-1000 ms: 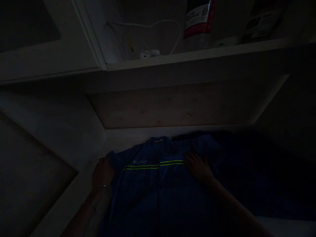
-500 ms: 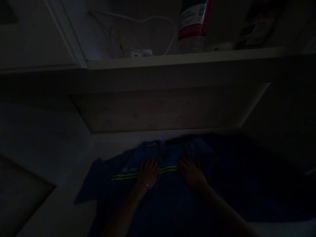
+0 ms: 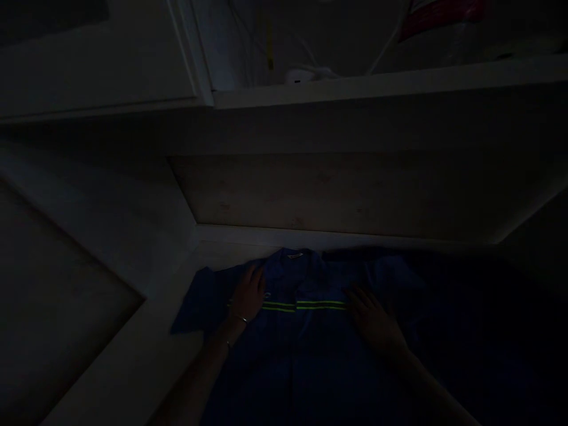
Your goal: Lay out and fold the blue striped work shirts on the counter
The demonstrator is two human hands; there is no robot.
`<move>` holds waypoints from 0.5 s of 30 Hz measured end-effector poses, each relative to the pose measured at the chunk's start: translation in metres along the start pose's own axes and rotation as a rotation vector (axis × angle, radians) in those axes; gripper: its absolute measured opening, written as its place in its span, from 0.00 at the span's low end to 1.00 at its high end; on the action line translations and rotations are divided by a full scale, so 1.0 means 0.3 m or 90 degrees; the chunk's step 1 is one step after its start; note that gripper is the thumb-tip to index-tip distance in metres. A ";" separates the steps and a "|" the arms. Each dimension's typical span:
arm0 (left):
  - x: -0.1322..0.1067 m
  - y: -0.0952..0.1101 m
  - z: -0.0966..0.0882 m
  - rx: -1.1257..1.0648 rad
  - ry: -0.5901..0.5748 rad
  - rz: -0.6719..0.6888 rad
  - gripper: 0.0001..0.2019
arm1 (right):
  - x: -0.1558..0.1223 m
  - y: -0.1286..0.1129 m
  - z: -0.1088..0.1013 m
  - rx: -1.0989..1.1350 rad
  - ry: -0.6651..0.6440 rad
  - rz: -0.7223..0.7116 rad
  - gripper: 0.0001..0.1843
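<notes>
The scene is very dark. A blue work shirt (image 3: pixel 306 331) with a yellow-green reflective stripe (image 3: pixel 306 306) across the chest is lying front-up on a pale surface (image 3: pixel 133 355), its collar (image 3: pixel 295 255) pointing toward the back wall (image 3: pixel 337 189) of a recessed nook.

The person's left hand (image 3: pixel 248 296) is resting flat on the shirt's chest at the left end of the stripe, fingers spread and pointing toward the collar, grasping nothing; a thin bracelet (image 3: pixel 242 319) is showing at the wrist. The right hand (image 3: pixel 375 322) is lying palm-down on the shirt just past the right end of the stripe, likewise released and pressing rather than gripping. The two hands are sitting well apart, with the stripe running between them.

The short sleeve (image 3: pixel 197 302) on the left is lying spread out to the side, unfolded. The right side of the shirt is fading into shadow, so its sleeve cannot be made out. Judging from how it is lying, the shirt is spread and being smoothed, with no fold in the body showing.

Above the nook, a shelf (image 3: pixel 390 83) is carrying a white charger with its cable (image 3: pixel 306 74) and something with a red label (image 3: pixel 439 12) at the upper edge.
</notes>
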State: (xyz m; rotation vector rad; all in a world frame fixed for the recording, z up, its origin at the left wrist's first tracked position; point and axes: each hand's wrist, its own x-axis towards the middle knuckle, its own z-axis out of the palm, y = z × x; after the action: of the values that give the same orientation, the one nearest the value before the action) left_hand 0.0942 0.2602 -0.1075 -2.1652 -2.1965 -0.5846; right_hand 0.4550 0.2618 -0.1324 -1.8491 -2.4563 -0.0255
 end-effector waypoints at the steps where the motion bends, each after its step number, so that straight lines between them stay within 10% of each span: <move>1: 0.005 -0.073 -0.024 0.030 -0.032 -0.035 0.25 | 0.001 0.002 0.005 -0.005 0.003 -0.004 0.27; 7: -0.028 -0.373 -0.112 0.118 -0.185 -0.155 0.24 | 0.002 0.007 0.018 -0.006 0.023 -0.007 0.27; 15: -0.020 -0.390 -0.079 0.157 -0.261 -0.213 0.26 | 0.002 -0.008 -0.005 0.000 0.003 0.012 0.27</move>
State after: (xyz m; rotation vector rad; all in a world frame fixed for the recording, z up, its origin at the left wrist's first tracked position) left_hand -0.0247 0.2507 -0.1173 -1.9398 -2.6857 0.1520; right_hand 0.4526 0.2615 -0.1307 -1.8701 -2.4354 -0.0279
